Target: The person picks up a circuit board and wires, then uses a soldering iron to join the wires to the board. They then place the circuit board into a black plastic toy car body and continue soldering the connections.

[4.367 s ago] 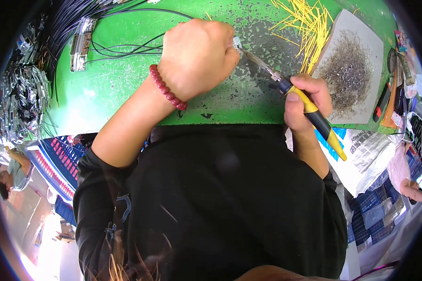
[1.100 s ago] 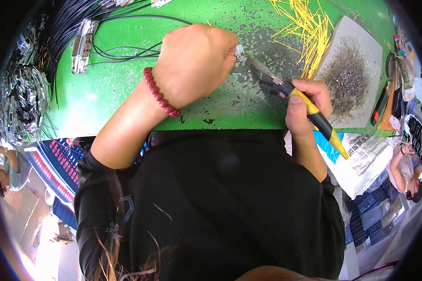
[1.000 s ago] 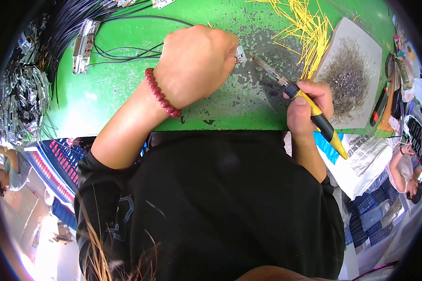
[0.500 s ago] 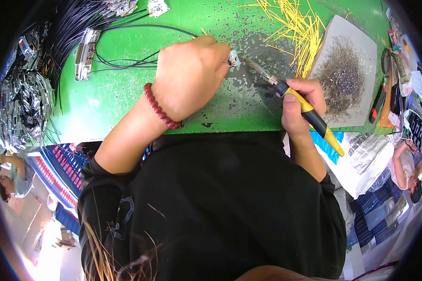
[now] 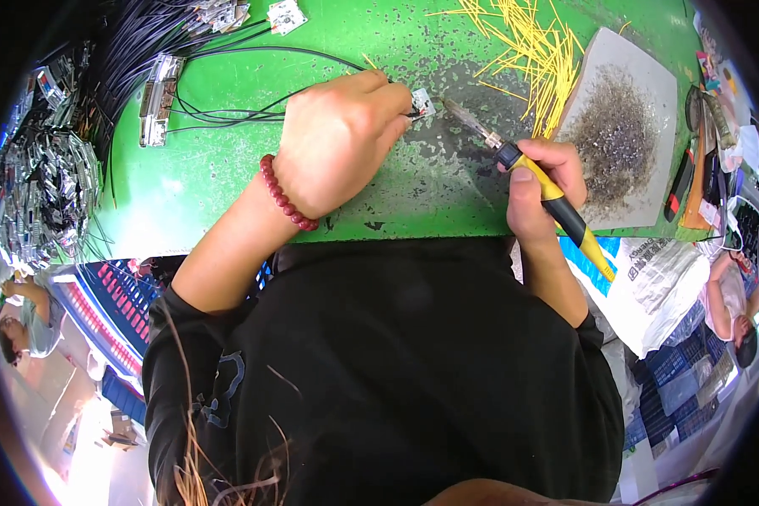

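My left hand (image 5: pixel 346 139), with a red bead bracelet at its wrist, is closed in a pinch on a thin black wire (image 5: pixel 236 116). At its fingertips a small white circuit board (image 5: pixel 422 103) pokes out; the exact grip is hidden under the fingers. In my right hand (image 5: pixel 538 190) is a yellow and black soldering iron (image 5: pixel 552 200), its tip pointing up and left, a little to the right of the board. Several black wires run from a silver metal connector piece (image 5: pixel 156 101) on the left toward my left hand.
A pile of yellow solder sticks (image 5: pixel 531 63) lies at the far right. Beside it is a grey board (image 5: pixel 599 76) covered in dark residue. Bundled black cables (image 5: pixel 135 51) and a heap of silver connectors (image 5: pixel 46 185) fill the left. Tools (image 5: pixel 696 177) crowd the right edge.
The soldering iron's tip has drawn slightly right, away from the circuit board. My left hand has shifted slightly, still pinched by the board.
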Available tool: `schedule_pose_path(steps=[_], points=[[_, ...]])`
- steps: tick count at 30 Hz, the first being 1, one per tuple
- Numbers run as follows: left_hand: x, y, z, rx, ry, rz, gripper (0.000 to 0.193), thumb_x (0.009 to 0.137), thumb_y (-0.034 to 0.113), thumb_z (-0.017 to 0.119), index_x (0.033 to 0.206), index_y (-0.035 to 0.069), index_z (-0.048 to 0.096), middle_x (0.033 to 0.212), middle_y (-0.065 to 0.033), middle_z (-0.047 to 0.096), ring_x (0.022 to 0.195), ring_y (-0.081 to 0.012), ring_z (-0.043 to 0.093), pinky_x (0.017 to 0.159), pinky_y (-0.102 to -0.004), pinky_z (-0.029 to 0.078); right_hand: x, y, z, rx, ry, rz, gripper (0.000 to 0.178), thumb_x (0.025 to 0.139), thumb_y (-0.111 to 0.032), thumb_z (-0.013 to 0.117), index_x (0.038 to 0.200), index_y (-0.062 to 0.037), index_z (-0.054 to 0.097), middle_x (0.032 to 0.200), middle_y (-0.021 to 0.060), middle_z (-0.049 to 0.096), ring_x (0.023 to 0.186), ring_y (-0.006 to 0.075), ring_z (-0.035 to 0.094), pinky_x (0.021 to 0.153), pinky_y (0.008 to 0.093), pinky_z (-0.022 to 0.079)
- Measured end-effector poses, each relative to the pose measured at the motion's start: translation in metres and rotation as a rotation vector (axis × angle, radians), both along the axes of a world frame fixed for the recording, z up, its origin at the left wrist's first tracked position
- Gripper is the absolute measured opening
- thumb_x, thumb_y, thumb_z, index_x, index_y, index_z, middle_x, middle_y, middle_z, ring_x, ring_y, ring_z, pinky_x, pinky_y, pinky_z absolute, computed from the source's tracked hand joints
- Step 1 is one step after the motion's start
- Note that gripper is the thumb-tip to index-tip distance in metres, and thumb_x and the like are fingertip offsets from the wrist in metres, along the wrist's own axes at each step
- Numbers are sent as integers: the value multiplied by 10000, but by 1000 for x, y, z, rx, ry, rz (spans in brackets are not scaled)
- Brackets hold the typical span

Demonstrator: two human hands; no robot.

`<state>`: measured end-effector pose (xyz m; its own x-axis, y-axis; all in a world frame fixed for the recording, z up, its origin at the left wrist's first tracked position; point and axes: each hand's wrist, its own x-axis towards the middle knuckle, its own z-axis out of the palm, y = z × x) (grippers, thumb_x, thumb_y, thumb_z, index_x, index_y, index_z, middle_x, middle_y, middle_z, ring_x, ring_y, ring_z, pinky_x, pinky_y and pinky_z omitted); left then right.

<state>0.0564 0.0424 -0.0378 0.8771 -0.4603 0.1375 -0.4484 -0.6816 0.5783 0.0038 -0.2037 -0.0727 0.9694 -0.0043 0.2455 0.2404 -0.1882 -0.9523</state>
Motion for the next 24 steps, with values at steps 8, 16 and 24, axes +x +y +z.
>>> schedule_pose_path(steps=[8, 16, 24], points=[[-5, 2, 15, 34, -110, 18, 253, 672, 70, 781, 905, 84, 683, 948, -56, 635, 880, -266, 617, 750, -376, 498, 10, 16, 13, 109, 81, 154, 376, 915, -40, 665, 1270, 29, 563, 1138, 161, 668, 768, 192, 707, 664, 280, 570], [-1, 41, 33, 173, -135, 139, 549, 654, 151, 816, 1174, 92, 653, 1297, -174, 544, 1179, -372, 525, 1002, -474, 413, 68, 44, 45, -535, -365, 442, 421, 769, -95, 654, 1178, -190, 631, 717, -2, 588, 770, 252, 601, 579, 383, 452], [-45, 88, 29, 413, 89, 393, 655, 788, 386, 732, 1340, 90, 542, 1403, -183, 468, 1215, -354, 487, 967, -489, 411, 58, 60, 32, -788, -554, 410, 371, 756, -143, 694, 1123, -151, 648, 782, 29, 598, 842, 247, 590, 697, 387, 440]])
